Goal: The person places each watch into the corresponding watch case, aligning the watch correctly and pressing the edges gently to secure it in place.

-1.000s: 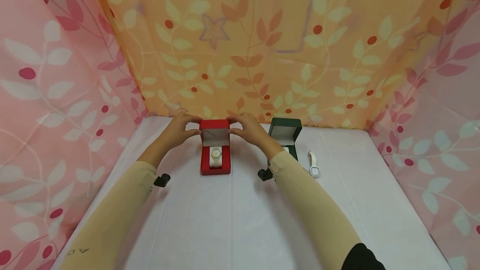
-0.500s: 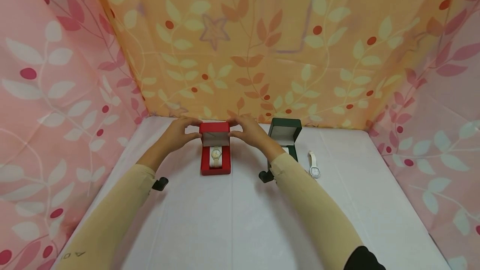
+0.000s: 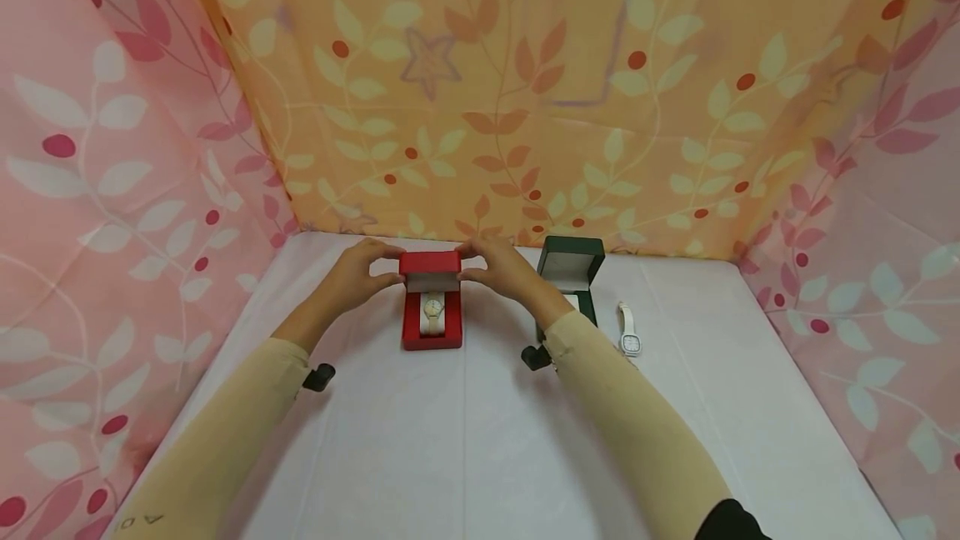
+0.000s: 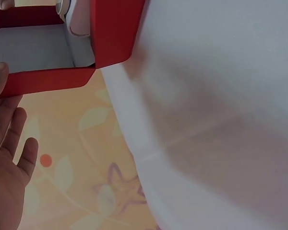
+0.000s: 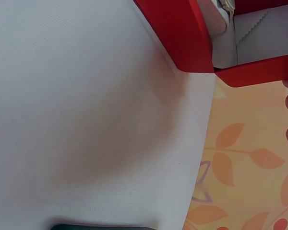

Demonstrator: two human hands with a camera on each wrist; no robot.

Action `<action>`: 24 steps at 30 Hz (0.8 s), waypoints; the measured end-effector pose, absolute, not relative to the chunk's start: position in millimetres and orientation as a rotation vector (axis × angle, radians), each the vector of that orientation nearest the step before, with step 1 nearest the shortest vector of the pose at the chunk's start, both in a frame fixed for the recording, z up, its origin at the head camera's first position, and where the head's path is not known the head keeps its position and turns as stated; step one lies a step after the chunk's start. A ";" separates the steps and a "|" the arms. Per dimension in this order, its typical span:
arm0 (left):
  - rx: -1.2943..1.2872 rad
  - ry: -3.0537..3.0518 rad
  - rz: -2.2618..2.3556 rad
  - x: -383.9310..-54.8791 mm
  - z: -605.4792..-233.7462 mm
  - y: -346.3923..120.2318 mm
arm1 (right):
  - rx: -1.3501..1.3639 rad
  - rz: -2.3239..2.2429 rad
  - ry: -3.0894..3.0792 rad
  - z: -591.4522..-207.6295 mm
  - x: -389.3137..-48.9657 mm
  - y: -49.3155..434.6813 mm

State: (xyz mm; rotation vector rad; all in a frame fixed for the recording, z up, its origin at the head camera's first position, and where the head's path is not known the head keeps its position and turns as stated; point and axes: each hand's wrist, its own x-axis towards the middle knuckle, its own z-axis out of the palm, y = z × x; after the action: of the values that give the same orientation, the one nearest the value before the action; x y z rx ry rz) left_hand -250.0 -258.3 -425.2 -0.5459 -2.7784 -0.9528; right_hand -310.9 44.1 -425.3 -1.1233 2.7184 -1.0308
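Your left hand [image 3: 360, 275] and right hand [image 3: 502, 270] pinch opposite sides of lid [image 3: 431, 262]; open red box [image 3: 432, 343] between them, extending toward you. Box likely light, stiff, smooth; best hold: lid's side edges. Watch [image 3: 432, 307] inside probably fragile.

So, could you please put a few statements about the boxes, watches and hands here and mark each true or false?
1. The left hand and right hand both hold the lid of the red box. True.
2. The red box contains no watch. False: a pale-strapped watch sits inside it.
3. The green box stands open. True.
4. A white watch lies on the table. True.
5. The white watch lies between the two boxes. False: it lies right of the green box.
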 end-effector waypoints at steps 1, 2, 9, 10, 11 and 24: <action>-0.549 -2.777 -0.953 -248.9 -425.3 -258.2 | -1.131 -1.026 2.720 -425.7 -310.6 44.3; -0.554 -2.777 -0.950 -248.0 -425.4 -258.2 | -1.136 -1.018 2.725 -426.0 -310.3 44.7; -0.577 -2.779 -0.951 -243.4 -425.9 -257.5 | -1.142 -0.986 2.761 -431.6 -306.5 46.6; -0.579 -2.780 -0.949 -243.1 -426.5 -257.5 | -1.145 -0.982 2.769 -432.4 -305.9 47.1; -0.582 -2.779 -0.948 -242.7 -427.1 -257.6 | -1.151 -0.977 2.777 -433.1 -305.5 47.4; -0.612 -2.758 -0.937 -236.8 -435.3 -259.0 | -1.102 -0.972 2.818 -439.0 -297.9 48.7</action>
State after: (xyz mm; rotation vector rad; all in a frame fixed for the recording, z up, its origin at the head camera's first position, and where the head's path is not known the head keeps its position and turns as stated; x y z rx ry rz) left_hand -236.8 -259.0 -435.3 -0.6116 -2.7579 -0.9366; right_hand -297.9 48.7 -439.0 -1.1015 2.8178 -0.9716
